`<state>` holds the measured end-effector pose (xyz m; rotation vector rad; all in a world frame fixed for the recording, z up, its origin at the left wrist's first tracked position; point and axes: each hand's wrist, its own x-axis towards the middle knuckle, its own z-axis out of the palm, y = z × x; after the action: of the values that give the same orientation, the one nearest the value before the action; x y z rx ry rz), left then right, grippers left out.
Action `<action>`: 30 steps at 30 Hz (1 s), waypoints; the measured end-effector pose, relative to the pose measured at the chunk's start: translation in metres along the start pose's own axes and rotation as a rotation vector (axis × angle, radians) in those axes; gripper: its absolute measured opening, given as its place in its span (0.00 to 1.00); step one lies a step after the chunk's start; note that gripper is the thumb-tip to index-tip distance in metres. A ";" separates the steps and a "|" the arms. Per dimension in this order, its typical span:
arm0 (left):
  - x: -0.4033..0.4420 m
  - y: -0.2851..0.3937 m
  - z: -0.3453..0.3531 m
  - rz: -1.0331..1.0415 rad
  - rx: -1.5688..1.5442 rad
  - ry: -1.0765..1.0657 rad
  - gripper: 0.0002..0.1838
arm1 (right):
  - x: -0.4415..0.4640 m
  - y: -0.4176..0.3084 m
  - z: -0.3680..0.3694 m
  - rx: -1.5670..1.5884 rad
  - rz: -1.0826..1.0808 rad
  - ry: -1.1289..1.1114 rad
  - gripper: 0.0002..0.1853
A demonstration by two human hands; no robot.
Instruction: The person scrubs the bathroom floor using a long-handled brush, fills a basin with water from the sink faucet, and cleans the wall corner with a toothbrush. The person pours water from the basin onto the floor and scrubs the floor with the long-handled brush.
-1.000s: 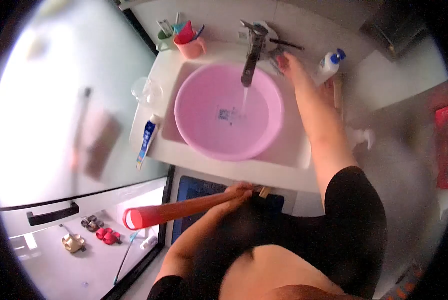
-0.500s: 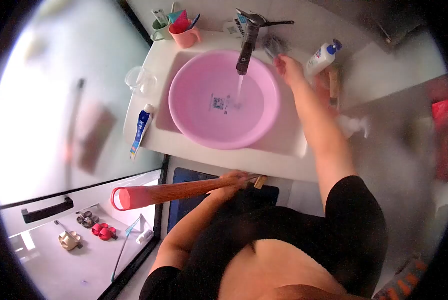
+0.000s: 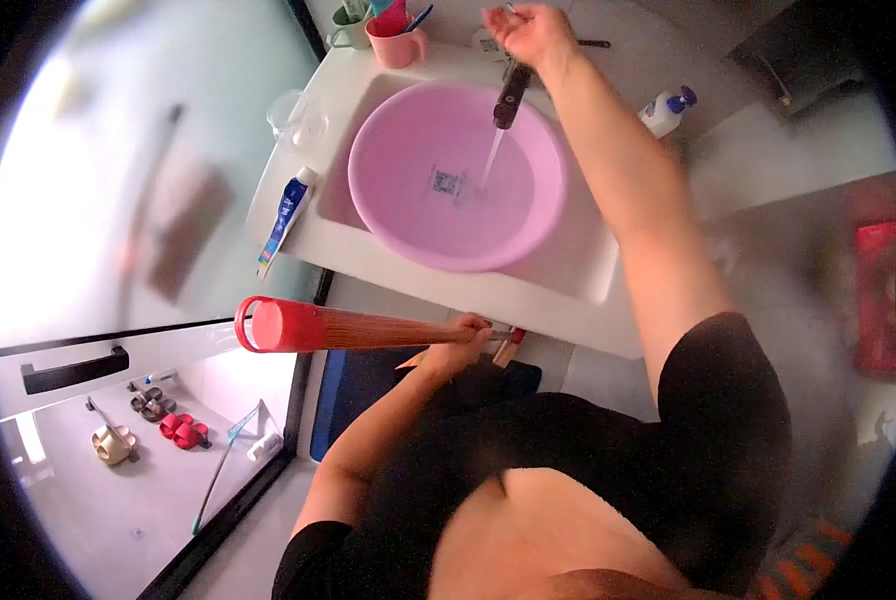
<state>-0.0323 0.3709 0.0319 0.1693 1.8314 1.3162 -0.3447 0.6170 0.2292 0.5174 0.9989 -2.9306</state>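
My left hand [image 3: 458, 350] is closed around a long brown pole [image 3: 388, 329], held in front of the sink. Its near end has a red cap with a ring, pointing left toward the glass door. Over the top of the dark faucet [image 3: 511, 95], my right hand [image 3: 533, 38] has bent fingers that look apart; it hides the faucet's head, and contact with the lever is unclear. Water runs from the spout into a round pink basin [image 3: 458, 262], which sits in the white sink [image 3: 578, 270] and holds water.
Left on the counter are a toothpaste tube [image 3: 286, 220] and a clear cup [image 3: 288, 112]. Pink [image 3: 396, 47] and green [image 3: 350, 30] cups stand behind. A pump bottle [image 3: 666, 112] is at right. Slippers [image 3: 183, 430] lie beyond the glass door's black handle [image 3: 76, 370].
My right hand has moved from the counter right of the faucet up over its top. The pole stays in my left hand, and the view has shifted slightly. Water keeps running.
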 end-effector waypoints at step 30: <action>-0.037 0.050 0.009 0.587 0.354 0.047 0.15 | -0.126 0.061 -0.027 -1.366 -0.702 -0.235 0.22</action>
<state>-0.0203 0.3789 0.0932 0.9299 2.1329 1.3622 -0.2110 0.5716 0.2119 -0.2909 2.9969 -1.7088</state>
